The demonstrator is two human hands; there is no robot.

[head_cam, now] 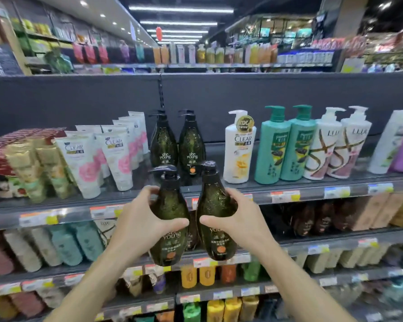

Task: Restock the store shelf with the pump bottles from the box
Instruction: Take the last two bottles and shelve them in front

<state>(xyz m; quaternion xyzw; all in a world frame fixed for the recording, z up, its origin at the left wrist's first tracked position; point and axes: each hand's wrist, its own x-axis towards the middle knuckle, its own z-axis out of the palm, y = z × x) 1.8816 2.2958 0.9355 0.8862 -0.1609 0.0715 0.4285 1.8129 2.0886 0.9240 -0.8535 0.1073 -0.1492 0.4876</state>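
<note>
My left hand grips a dark green pump bottle with a black pump, held upright in front of the top shelf. My right hand holds a second matching dark green pump bottle beside it, the two bottles almost touching. Both are raised in the air just before the shelf's front edge. Two identical dark pump bottles stand at the back of the shelf, right behind the held pair, with bare shelf in front of them. The box is not in view.
White tubes stand left of the gap, a white pump bottle and teal bottles right of it. Lower shelves hold several more bottles. Price tags line the shelf edges. A dark back panel rises behind the shelf.
</note>
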